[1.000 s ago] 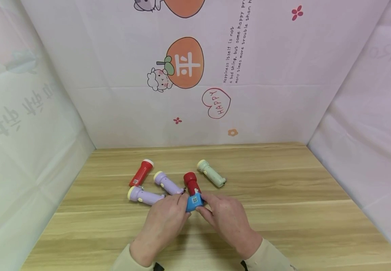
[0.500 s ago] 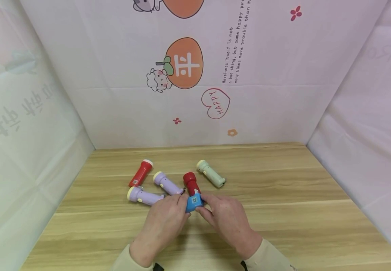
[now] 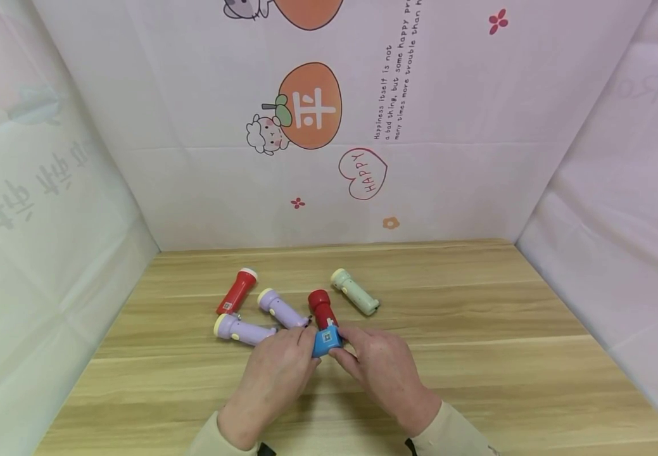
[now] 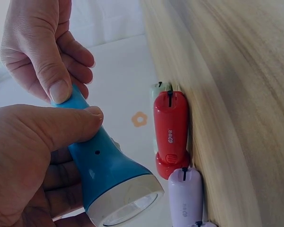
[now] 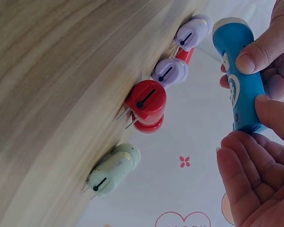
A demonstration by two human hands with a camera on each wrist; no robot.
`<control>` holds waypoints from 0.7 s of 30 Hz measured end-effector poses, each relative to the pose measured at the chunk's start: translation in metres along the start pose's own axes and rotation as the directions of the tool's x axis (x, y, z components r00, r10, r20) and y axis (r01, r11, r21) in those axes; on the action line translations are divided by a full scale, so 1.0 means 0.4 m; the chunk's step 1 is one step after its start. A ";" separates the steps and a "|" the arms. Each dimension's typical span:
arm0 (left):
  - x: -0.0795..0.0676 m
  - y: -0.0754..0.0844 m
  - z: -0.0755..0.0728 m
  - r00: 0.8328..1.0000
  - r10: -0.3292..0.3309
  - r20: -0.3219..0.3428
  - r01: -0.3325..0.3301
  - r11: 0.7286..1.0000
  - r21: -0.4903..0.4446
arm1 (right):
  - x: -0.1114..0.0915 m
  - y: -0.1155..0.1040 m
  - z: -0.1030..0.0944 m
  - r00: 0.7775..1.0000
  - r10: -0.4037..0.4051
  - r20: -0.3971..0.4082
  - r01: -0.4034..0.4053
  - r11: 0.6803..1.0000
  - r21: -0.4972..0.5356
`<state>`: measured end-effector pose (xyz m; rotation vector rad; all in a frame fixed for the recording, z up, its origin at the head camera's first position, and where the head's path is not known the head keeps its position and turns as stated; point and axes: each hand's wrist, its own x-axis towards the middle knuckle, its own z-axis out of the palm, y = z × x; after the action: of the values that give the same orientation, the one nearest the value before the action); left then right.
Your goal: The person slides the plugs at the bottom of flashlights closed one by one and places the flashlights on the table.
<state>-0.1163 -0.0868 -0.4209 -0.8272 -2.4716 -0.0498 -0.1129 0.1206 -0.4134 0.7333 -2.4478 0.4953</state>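
A blue flashlight (image 4: 104, 165) with a white lens rim is held between both hands above the table. My left hand (image 3: 277, 367) grips its body near the head, thumb (image 4: 71, 124) laid along the side. My right hand (image 3: 385, 367) pinches the tail end between thumb and fingers, as the right wrist view shows. The lens end points left in the head view, where the left hand covers most of it. Just beyond the hands lies a dark red flashlight (image 3: 321, 307), partly hidden behind the blue one. A purple flashlight (image 3: 243, 330) lies close beside the left hand.
Another purple flashlight (image 3: 283, 308) and a bright red flashlight (image 3: 237, 291) lie further back on the left. A pale green flashlight (image 3: 355, 291) lies back right. Thin metal prongs stick out from the dark red one (image 5: 149, 101). Printed white cloth (image 3: 448, 190) walls the wooden table (image 3: 505, 354).
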 end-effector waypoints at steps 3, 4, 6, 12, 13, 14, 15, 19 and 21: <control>-0.001 0.000 0.000 1.000 0.000 -0.001 0.000 1.000 -0.005 | 0.000 0.000 0.000 1.000 -0.003 -0.004 0.003 1.000 0.001; -0.001 0.000 -0.001 1.000 0.000 0.000 0.000 1.000 -0.006 | 0.000 0.000 0.000 1.000 -0.004 -0.006 0.004 1.000 0.000; -0.001 0.000 -0.001 1.000 0.002 0.005 -0.001 1.000 -0.006 | 0.000 0.000 0.000 1.000 -0.005 -0.008 0.005 1.000 -0.003; -0.001 0.000 -0.003 1.000 -0.003 0.022 0.004 1.000 -0.016 | 0.000 -0.001 0.000 1.000 -0.012 -0.011 0.012 1.000 -0.009; -0.001 0.000 -0.003 1.000 -0.005 0.024 0.005 1.000 -0.020 | 0.001 -0.001 0.000 1.000 -0.014 -0.012 0.014 1.000 -0.008; -0.002 0.000 -0.003 1.000 -0.007 0.025 0.007 1.000 -0.023 | 0.001 -0.001 0.000 1.000 -0.016 -0.012 0.015 1.000 -0.005; -0.002 -0.001 -0.003 1.000 -0.009 0.026 0.009 1.000 -0.026 | 0.001 -0.001 0.001 1.000 -0.016 -0.014 0.016 1.000 -0.002; -0.002 0.000 -0.005 1.000 -0.016 0.020 0.017 0.999 -0.046 | -0.001 -0.003 0.002 1.000 -0.015 -0.022 0.015 1.000 0.007; -0.002 0.000 -0.005 1.000 -0.018 0.017 0.019 0.998 -0.057 | -0.002 -0.003 0.003 1.000 -0.012 -0.024 0.012 1.000 0.008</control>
<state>-0.1147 -0.0876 -0.4195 -0.8317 -2.5035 -0.1218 -0.1121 0.1192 -0.4144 0.7406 -2.4192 0.5065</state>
